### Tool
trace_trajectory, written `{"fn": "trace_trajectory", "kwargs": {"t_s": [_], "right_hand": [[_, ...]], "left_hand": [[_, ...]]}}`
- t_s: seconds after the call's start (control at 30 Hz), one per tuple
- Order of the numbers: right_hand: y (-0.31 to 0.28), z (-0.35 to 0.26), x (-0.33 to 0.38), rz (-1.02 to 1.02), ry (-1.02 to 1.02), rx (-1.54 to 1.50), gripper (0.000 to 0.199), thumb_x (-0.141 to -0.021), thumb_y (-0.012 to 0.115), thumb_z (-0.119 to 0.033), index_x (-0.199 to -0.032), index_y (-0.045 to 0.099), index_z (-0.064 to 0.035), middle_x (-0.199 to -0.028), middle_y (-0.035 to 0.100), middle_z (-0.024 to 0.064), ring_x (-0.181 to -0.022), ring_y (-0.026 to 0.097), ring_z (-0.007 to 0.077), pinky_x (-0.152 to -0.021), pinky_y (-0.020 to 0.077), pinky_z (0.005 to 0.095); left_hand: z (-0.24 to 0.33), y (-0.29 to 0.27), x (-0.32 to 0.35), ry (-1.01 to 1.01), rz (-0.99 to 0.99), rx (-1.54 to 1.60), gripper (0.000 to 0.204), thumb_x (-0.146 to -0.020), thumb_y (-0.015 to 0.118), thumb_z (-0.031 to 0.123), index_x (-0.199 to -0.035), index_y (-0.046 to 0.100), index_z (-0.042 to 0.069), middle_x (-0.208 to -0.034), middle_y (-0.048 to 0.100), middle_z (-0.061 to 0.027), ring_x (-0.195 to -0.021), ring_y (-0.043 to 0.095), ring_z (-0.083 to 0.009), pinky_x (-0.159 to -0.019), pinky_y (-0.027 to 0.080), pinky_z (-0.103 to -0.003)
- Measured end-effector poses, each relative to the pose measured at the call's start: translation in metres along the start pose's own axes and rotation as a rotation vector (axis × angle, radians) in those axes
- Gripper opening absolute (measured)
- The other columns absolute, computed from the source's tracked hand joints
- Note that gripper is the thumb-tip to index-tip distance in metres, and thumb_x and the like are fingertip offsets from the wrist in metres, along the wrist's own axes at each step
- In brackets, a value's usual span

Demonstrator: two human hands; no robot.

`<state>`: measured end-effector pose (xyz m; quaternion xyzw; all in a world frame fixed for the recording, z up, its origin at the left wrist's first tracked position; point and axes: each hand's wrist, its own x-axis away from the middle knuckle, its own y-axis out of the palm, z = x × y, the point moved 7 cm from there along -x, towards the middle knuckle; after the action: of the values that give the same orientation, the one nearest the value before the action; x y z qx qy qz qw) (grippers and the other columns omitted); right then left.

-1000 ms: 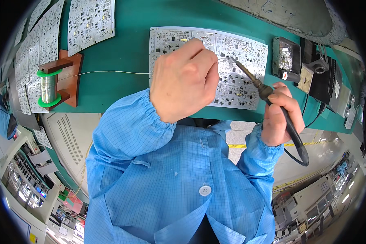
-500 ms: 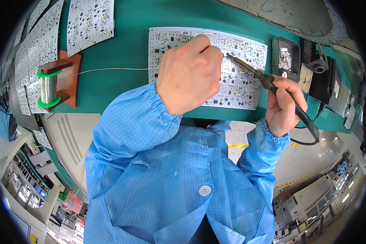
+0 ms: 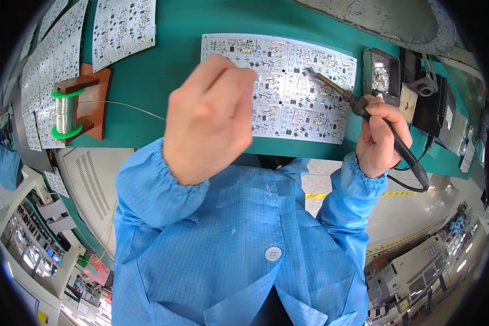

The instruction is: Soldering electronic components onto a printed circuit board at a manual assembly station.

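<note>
A white circuit board panel (image 3: 319, 100) with small dark parts lies on the green mat in front of me. My right hand (image 3: 384, 133) grips a soldering iron (image 3: 358, 105) like a pen, its tip over the panel's upper right part; touching or just above, I cannot tell. Over the panel's left side, my left hand (image 3: 207, 122) is closed, knuckles up. A thin solder wire (image 3: 133, 107) runs from a spool (image 3: 66, 115) with green flanges to this hand; its end is hidden behind the fingers.
The spool sits on a brown stand (image 3: 100, 103). More white boards (image 3: 124, 32) lie at the far left. Right of the panel are a dark box of solder scraps (image 3: 383, 76) and a black unit (image 3: 436, 106). A grey duct (image 3: 386, 22) hangs at the far right.
My left hand has moved left and nearer to me, uncovering the panel's middle, and the wire now sags. The soldering iron stays almost where it was.
</note>
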<state>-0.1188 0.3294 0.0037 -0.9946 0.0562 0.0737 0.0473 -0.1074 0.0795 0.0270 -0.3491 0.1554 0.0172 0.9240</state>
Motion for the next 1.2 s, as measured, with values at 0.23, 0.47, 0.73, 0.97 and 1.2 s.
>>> {"fn": "trace_trajectory", "kwargs": {"t_s": [0.23,0.47,0.73,0.97,1.2], "right_hand": [[-0.037,-0.009,0.034,0.205,-0.280,0.149,0.024,-0.082,0.053,-0.009,-0.099,0.059,0.0060,-0.096,0.062,0.0189,-0.072,0.058,0.0174,-0.069,0.0473,0.0281],[-0.036,0.021,0.049,0.235,-0.165,0.564,0.038,-0.092,0.048,-0.016,-0.122,0.049,0.0056,-0.107,0.062,0.0208,-0.104,0.056,0.0248,-0.094,0.0393,0.0347],[-0.005,0.015,0.045,0.231,-0.153,0.359,0.035,-0.087,0.056,-0.005,-0.120,0.049,0.0044,-0.110,0.061,0.0202,-0.096,0.060,0.0222,-0.087,0.0460,0.0312],[0.014,0.021,0.042,0.175,-0.131,0.366,0.042,-0.081,0.063,0.001,-0.121,0.050,0.0018,-0.110,0.061,0.0181,-0.092,0.061,0.0198,-0.081,0.0490,0.0304],[0.013,0.016,0.046,0.217,-0.144,0.358,0.041,-0.084,0.062,-0.004,-0.122,0.049,0.0026,-0.111,0.061,0.0187,-0.094,0.060,0.0208,-0.082,0.0484,0.0312]], "left_hand": [[-0.051,-0.033,0.021,-0.167,0.069,-0.069,0.020,-0.079,0.052,-0.006,-0.094,0.065,0.001,-0.079,0.059,-0.0110,-0.062,0.058,-0.0215,-0.055,0.045,-0.029],[-0.086,-0.028,0.043,-0.329,0.089,-0.015,0.015,-0.082,0.055,0.000,-0.092,0.066,0.001,-0.081,0.060,-0.0093,-0.065,0.058,-0.0187,-0.058,0.045,-0.026],[-0.078,-0.013,0.040,-0.307,0.118,-0.017,0.021,-0.081,0.062,0.019,-0.089,0.066,0.000,-0.091,0.060,-0.0105,-0.071,0.060,-0.0225,-0.062,0.047,-0.030],[-0.066,-0.009,0.036,-0.259,0.104,-0.198,0.036,-0.079,0.065,0.034,-0.081,0.063,-0.002,-0.099,0.059,-0.0116,-0.075,0.060,-0.0282,-0.064,0.049,-0.035],[-0.067,-0.018,0.039,-0.340,0.251,-0.012,0.021,-0.077,0.069,0.017,-0.084,0.062,-0.001,-0.086,0.062,-0.0108,-0.068,0.060,-0.0213,-0.059,0.048,-0.031]]}}
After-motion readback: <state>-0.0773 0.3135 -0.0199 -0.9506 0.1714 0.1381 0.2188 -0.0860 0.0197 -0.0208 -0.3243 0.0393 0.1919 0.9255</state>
